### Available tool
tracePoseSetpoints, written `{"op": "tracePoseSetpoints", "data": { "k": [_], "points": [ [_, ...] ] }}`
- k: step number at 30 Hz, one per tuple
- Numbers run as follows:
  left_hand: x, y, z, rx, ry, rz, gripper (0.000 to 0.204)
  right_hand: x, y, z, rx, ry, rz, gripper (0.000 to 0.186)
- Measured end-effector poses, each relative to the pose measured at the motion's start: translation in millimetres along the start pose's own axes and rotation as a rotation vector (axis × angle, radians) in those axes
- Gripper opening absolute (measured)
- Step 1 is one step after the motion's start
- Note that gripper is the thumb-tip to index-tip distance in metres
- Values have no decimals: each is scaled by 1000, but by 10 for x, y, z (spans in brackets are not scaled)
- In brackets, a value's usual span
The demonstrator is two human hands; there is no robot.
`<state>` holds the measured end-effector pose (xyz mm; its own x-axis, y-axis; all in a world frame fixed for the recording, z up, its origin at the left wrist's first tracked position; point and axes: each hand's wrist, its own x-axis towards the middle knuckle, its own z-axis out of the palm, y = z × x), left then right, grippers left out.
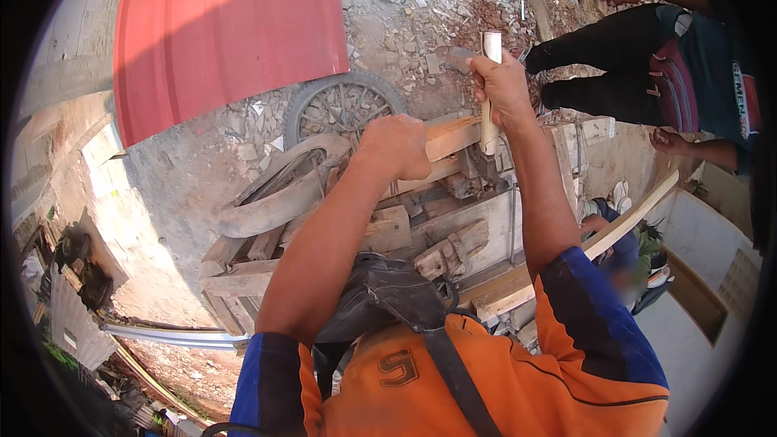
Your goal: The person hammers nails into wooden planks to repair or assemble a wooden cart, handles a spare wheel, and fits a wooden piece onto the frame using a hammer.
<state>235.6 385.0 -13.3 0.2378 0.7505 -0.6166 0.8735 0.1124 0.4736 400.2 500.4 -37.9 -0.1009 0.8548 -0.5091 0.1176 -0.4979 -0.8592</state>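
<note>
My left hand [394, 146] is closed in a fist around a short piece of wood [453, 141], whose splintered end points right. My right hand [503, 85] grips a tool with a pale wooden handle [489, 131], held upright just beyond the wood's end. A flat grey piece [460, 59] shows beside my right fingers; whether it belongs to the tool I cannot tell. Below the handle lies dark, jumbled material that hides any lower part. Old boards and timber offcuts [388, 229] are heaped under my arms.
A red metal sheet [235, 32] lies far left, beside a spoked wheel [344, 105]. Rubble [429, 16] covers the ground ahead. A person in black trousers [603, 65] stands at right; another person [619, 255] is lower right, near a long plank [631, 218].
</note>
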Motion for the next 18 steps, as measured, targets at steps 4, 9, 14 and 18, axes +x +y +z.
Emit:
{"op": "tracePoseSetpoints", "data": {
  "k": [4,9,14,18],
  "points": [
    [-42,161,-198,-25,-89,26,46,-496,7,-417,219,174,-180,17],
    [-142,202,-256,-232,-55,-30,73,-490,-48,-681,311,180,-70,19],
    [-152,189,-89,-308,35,-157,74,-1055,-114,-546,157,275,-432,18],
    [-223,769,-342,-327,40,-61,66,-1120,-250,-952,-190,331,-545,15]
  ]
}}
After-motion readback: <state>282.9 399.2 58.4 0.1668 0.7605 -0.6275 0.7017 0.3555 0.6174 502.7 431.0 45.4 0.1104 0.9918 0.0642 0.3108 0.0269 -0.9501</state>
